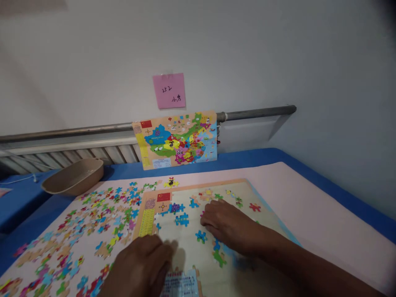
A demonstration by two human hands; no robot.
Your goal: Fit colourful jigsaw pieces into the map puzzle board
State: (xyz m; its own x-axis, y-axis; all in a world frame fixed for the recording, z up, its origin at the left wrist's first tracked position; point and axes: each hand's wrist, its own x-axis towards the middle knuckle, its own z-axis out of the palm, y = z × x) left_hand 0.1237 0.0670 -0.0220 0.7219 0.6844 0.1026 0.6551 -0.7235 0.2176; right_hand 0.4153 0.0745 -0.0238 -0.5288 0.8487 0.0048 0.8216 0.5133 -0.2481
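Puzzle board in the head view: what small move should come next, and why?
Perhaps nudge the blue lettered section up toward the purple-patterned piece: they look separate, while the upright map shows lettering just below the purple pattern, within one blue area.

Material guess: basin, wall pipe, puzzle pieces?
Basin: likely plastic, satin; smooth, molded-looking wall with soft highlights.
Wall pipe: probably metal, dull gray; faint sheen.
Puzzle pieces: printed cardboard or thin wood; flat interlocking outlines, core unclear.
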